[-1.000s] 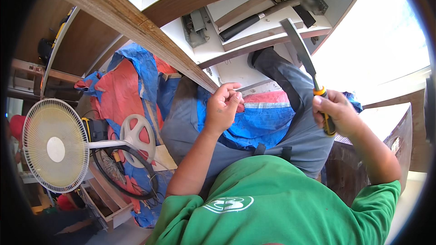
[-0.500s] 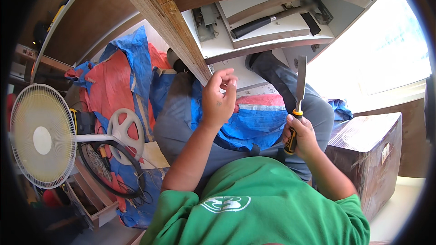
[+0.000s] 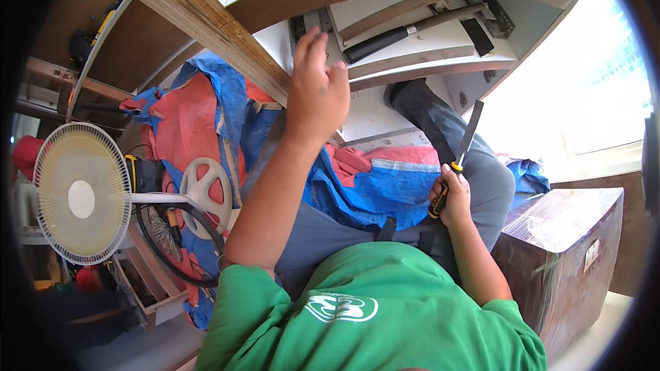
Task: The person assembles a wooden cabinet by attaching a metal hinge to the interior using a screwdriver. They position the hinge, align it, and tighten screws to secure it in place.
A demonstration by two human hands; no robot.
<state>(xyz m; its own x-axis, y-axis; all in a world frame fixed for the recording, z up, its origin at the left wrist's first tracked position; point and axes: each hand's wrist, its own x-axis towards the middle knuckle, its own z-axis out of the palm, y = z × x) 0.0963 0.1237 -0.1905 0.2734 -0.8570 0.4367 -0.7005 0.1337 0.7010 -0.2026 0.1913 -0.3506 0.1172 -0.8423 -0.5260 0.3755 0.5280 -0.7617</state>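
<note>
My right hand (image 3: 454, 198) is wrapped round the black and yellow handle of a chisel (image 3: 471, 130), its flat metal blade pointing up and slightly right above my knee. My left hand (image 3: 317, 89) is raised in front of the cabinet shelf (image 3: 412, 63), fingers stretched and holding nothing. Behind its fingertips are grey metal pieces (image 3: 322, 20), partly hidden. On that shelf lies a long tool (image 3: 378, 45) with a black grip and a metal collar; I cannot make out what its far end is.
A wooden beam (image 3: 199, 17) slants down beside my left hand. Blue and red tarpaulin (image 3: 385, 189) lies between my legs and to the left. A white fan (image 3: 81, 196) stands at left. To the right is a brown wrapped box (image 3: 564, 261) near a bright window (image 3: 591, 96).
My left hand has moved up and slightly left, from beside the beam to the shelf front. The chisel now tilts more to the right. The whole view has shifted a little.
</note>
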